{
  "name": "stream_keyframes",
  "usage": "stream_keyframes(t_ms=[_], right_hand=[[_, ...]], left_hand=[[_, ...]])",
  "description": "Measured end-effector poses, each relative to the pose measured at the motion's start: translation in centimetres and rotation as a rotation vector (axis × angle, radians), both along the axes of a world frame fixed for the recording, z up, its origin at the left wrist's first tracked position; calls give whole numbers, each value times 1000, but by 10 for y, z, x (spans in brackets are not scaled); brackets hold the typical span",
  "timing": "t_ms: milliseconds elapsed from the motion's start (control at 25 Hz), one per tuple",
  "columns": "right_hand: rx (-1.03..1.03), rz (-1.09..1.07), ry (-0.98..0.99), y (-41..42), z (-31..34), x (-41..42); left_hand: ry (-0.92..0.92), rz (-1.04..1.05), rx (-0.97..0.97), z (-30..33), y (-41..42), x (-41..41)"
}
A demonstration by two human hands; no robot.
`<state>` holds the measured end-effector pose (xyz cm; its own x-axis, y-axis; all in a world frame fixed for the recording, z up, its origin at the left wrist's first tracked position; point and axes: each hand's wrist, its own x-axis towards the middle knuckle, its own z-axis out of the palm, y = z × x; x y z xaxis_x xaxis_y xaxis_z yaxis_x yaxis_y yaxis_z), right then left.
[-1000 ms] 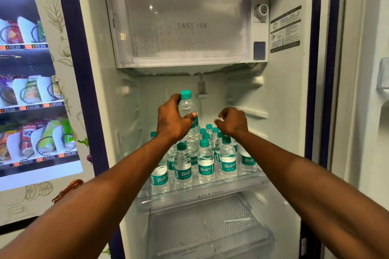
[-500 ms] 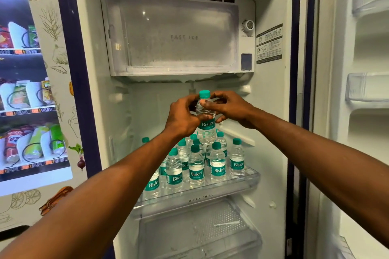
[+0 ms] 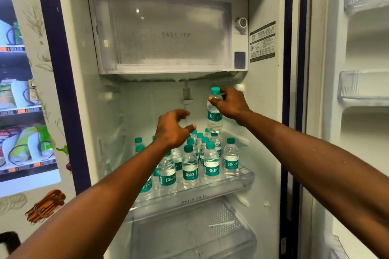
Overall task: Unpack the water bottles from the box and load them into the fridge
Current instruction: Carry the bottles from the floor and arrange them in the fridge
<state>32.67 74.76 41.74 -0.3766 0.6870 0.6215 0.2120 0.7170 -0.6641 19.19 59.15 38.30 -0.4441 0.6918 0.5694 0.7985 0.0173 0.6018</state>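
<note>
Right hand [image 3: 231, 104] is gripping a water bottle [image 3: 214, 115] at the neck and shoulder, thumb on the near side just under the green cap, fingers wrapping round the far side. Bottle is hanging upright in the air, clear of the shelf, its base sitting just above the caps of the back-right bottles. Can't tell if the base is touching a cap below.

Left hand [image 3: 173, 128] is holding nothing, fingers spread and loosely bent, thumb sticking out to the right. It's hovering over the left-centre of the bottle cluster, near the held bottle but apart from it.

Shelved bottles [image 3: 190, 171] are standing upright in tight rows on the clear shelf [image 3: 235, 187] marked QUICK CHILL, all with green caps and green Bisleri labels. Left arm is covering part of the left rows, so the count isn't readable. One bottle is standing at the right end of the front row, just beside the shelf's right edge.

Fridge [image 3: 263, 132] is standing open. Frosted freezer flap [image 3: 168, 33] marked FAST ICE is sitting closed above the shelf, round dial [image 3: 241, 23] to its right, sticker [image 3: 262, 42] on the right inner wall. Clear crisper drawer [image 3: 189, 233] is sitting below the shelf. Door racks [image 3: 362, 86] are showing at far right. Vending machine [image 3: 23, 99] with packaged snacks is standing to the fridge's left.
</note>
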Motion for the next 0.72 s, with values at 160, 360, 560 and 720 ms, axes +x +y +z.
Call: stream_keyframes(t_ms=[160,360,560,720], right_hand=[[-51,-82,-44,29,-18,-1],[-62,-143,-128,57,-51,-11],[-77,-164,-236,62,-64,-27],[-72,-250,-447,67,-86,-34]], left_hand=[[15,71,-37,-16,-14,-23],[17,146,-73,-30,-24,-46],[-1,177,-99,-41,-29,-58],[-8,194,-97,-48,-33,-60]])
